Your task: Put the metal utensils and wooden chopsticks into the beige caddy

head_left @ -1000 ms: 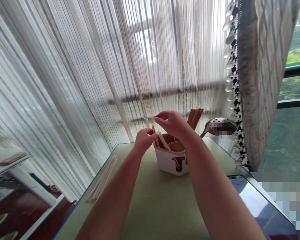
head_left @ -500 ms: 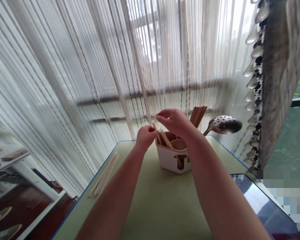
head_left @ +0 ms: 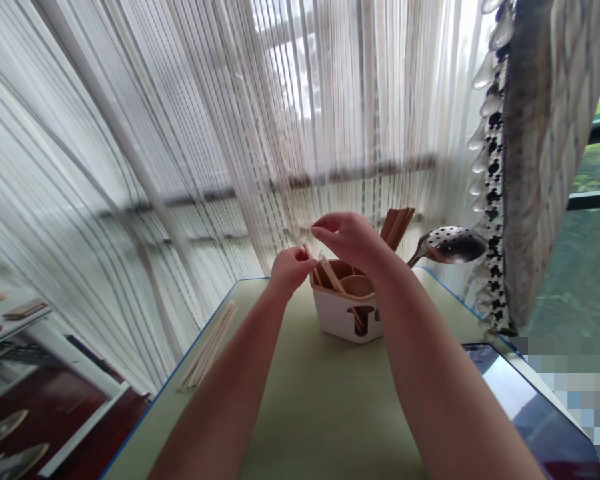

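Observation:
A white utensil holder [head_left: 337,323] with a brown inside and cut-out openings stands on the table. My left hand [head_left: 291,270] is at its left rim, thumb and fingers closed on a pair of thin wooden chopsticks [head_left: 308,251] that seem to be in a clear wrapper. Beside them, another wrapped pair of chopsticks [head_left: 333,275] leans inside the holder. Over the holder is my right hand [head_left: 349,237], its fingertips and thumb brought together; whatever they pinch, if anything, is too small to make out. My right forearm hides part of the holder.
Brown chopsticks [head_left: 397,228] and a slotted metal spoon [head_left: 451,245] stick up behind my right forearm. Several pale wrapped chopsticks [head_left: 211,345] lie along the table's left edge. A dark-screened tablet [head_left: 525,407] lies at right. A string curtain [head_left: 205,147] hangs behind the table [head_left: 325,407].
The camera view has shifted slightly. Both hands stay at the holder in nearly the same pose, and the chopsticks at my left hand stand slightly higher.

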Action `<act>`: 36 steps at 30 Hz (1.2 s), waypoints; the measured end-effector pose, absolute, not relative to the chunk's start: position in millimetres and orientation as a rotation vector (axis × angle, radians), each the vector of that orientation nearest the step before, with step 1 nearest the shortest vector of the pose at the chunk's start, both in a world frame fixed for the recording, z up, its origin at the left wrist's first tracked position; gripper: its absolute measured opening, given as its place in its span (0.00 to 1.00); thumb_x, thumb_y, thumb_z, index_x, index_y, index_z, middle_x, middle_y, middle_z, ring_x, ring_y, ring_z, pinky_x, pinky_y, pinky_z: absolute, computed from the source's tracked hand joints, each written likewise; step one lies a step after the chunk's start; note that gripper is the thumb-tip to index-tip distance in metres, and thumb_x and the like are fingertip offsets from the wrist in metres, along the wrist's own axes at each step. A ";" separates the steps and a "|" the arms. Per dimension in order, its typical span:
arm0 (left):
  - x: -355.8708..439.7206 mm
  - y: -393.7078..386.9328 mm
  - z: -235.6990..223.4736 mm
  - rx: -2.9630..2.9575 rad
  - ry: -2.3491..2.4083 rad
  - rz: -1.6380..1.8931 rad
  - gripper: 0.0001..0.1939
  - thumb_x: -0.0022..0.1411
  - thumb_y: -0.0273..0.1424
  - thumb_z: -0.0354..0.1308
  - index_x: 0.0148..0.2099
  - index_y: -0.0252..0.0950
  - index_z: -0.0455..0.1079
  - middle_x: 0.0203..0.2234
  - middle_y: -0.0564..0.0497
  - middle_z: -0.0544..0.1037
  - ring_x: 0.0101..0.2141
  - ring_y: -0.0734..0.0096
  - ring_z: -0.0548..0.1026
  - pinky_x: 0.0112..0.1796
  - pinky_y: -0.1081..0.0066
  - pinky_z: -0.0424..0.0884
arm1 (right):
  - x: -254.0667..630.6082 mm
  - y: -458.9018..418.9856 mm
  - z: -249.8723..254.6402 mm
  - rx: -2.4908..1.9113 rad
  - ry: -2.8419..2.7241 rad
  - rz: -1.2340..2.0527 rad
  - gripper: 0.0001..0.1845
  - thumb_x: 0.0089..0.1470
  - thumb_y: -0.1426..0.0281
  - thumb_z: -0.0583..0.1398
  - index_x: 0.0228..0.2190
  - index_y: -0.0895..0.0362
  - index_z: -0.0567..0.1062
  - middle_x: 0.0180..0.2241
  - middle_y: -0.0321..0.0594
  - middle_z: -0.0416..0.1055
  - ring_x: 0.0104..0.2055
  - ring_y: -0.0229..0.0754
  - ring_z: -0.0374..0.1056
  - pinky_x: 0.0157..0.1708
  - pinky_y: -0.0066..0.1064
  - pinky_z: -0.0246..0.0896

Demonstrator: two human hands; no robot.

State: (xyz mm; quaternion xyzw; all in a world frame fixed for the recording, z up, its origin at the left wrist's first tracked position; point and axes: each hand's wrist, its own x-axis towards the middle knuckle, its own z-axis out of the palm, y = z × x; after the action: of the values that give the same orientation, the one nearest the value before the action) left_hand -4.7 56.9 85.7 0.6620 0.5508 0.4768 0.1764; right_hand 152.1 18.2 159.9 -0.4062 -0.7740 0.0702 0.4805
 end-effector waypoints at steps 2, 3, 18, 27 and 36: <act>-2.7 51.0 92.3 1.858 1.548 1.308 0.10 0.45 0.34 0.58 0.29 0.32 0.72 0.21 0.51 0.74 0.22 0.76 0.68 0.22 0.76 0.60 | 153.3 18.4 159.7 -0.990 -1.891 0.163 0.11 0.50 0.66 0.57 0.30 0.56 0.79 0.27 0.39 0.76 0.30 0.38 0.69 0.31 0.28 0.59; -2.2 46.5 97.1 1.844 1.549 1.259 0.10 0.44 0.33 0.58 0.29 0.32 0.72 0.20 0.51 0.73 0.21 0.77 0.67 0.21 0.76 0.60 | 153.6 18.2 159.7 -0.987 -1.891 0.158 0.11 0.50 0.66 0.57 0.30 0.57 0.79 0.27 0.39 0.76 0.30 0.38 0.69 0.31 0.28 0.59; -2.6 3.3 128.0 1.983 1.463 0.749 0.08 0.42 0.33 0.62 0.26 0.34 0.75 0.17 0.51 0.72 0.18 0.76 0.66 0.16 0.78 0.56 | 153.8 13.2 160.7 -0.970 -1.905 0.140 0.12 0.51 0.65 0.57 0.31 0.57 0.79 0.29 0.41 0.76 0.31 0.39 0.69 0.32 0.29 0.60; -6.3 10.8 124.7 1.997 1.550 0.819 0.08 0.42 0.33 0.62 0.25 0.33 0.73 0.16 0.51 0.72 0.18 0.74 0.67 0.18 0.76 0.57 | 154.3 12.9 159.9 -0.954 -1.907 0.164 0.12 0.51 0.66 0.57 0.31 0.57 0.79 0.29 0.40 0.76 0.31 0.39 0.69 0.33 0.29 0.61; -1.1 43.1 97.2 2.355 1.747 1.166 0.10 0.50 0.36 0.56 0.26 0.33 0.71 0.19 0.52 0.72 0.22 0.74 0.66 0.25 0.73 0.58 | 154.1 15.1 161.2 -0.982 -1.907 0.176 0.11 0.50 0.66 0.57 0.31 0.57 0.79 0.29 0.40 0.76 0.31 0.39 0.69 0.31 0.28 0.60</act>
State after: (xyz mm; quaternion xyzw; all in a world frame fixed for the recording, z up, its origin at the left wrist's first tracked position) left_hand -1.1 43.1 97.2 0.7462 0.5536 0.3696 -0.0068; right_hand 154.1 15.1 161.2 -0.4017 -0.7799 0.0718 0.4746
